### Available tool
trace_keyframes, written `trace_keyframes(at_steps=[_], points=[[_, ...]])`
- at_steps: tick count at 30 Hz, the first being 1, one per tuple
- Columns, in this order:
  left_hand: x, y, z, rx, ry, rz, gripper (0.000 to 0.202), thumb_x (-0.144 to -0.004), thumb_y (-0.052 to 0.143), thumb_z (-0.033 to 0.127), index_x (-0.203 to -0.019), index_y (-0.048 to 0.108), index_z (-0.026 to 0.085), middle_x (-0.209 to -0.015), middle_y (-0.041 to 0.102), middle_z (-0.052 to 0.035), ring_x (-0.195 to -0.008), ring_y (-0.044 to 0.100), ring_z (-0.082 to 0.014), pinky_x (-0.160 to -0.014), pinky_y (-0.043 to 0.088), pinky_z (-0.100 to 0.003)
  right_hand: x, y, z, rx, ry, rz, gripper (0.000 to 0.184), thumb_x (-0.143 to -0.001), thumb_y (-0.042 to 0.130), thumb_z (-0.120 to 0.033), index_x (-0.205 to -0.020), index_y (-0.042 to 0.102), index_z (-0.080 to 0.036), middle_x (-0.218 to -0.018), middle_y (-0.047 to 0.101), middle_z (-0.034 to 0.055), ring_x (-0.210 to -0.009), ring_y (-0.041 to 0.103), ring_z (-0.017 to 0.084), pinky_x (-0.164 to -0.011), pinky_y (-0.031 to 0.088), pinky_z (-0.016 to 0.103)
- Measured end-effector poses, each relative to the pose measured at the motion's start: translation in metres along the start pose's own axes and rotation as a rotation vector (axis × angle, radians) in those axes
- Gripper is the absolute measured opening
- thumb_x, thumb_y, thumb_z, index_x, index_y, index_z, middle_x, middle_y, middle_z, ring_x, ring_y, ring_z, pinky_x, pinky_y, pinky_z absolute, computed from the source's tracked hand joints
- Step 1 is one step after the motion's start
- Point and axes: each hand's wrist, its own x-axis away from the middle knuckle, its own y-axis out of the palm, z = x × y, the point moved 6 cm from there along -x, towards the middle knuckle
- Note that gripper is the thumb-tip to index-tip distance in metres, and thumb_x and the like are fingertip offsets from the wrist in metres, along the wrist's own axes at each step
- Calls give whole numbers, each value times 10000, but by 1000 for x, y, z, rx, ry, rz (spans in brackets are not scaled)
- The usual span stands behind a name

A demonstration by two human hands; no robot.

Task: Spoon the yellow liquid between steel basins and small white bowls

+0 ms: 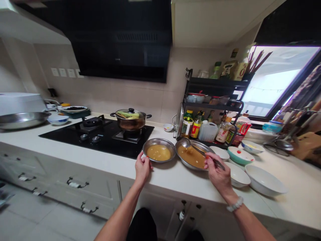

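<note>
Two steel bowls of brown sauce sit side by side on the white counter. My left hand grips the near rim of the smaller bowl. My right hand is closed on the handle of a metal ladle whose scoop rests at the far edge of the larger, tilted bowl.
A black gas hob holds a lidded pot behind the bowls. A black rack of sauce bottles stands at the back right. White and green-rimmed bowls lie to the right. A large steel pan sits far left.
</note>
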Motion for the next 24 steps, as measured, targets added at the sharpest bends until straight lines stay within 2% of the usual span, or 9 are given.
trace_keyframes(at_steps=[3,8,13,17,24], points=[[1,0,1,5,-6,0,559,-783,540,325,-1274,421,87,-509,529,80,-380,509,-105,-408,430,-205,4,-18,10,92,86,36,201,-878,531,-339,-955,628,-181,-684,619,14,-455,577,116,-458,510,241],[0,0,1,13,-6,2,574,-778,545,338,-1280,417,92,-506,536,80,-379,503,-102,-409,429,-202,14,-24,26,96,239,28,302,-842,537,-462,-909,616,-178,-579,596,1,-420,573,134,-419,493,243],[-1,0,-4,29,-27,2,605,-772,556,342,-1302,399,96,-507,533,81,-371,500,-102,-393,422,-199,13,-33,47,-25,488,190,422,-744,601,-571,-868,585,-169,-525,613,14,-392,567,158,-388,474,261],[-1,0,-4,21,-15,2,595,-781,553,345,-1299,403,94,-512,534,78,-376,507,-102,-396,428,-200,9,-38,60,-110,625,310,420,-654,685,-526,-839,585,-163,-532,633,28,-389,573,172,-353,459,263],[-1,0,-1,1,-9,-4,548,-796,530,317,-1281,411,91,-518,534,80,-382,510,-102,-401,437,-204,0,-38,66,-250,675,401,310,-598,722,-373,-789,592,-167,-488,599,12,-456,610,189,-340,449,236]])
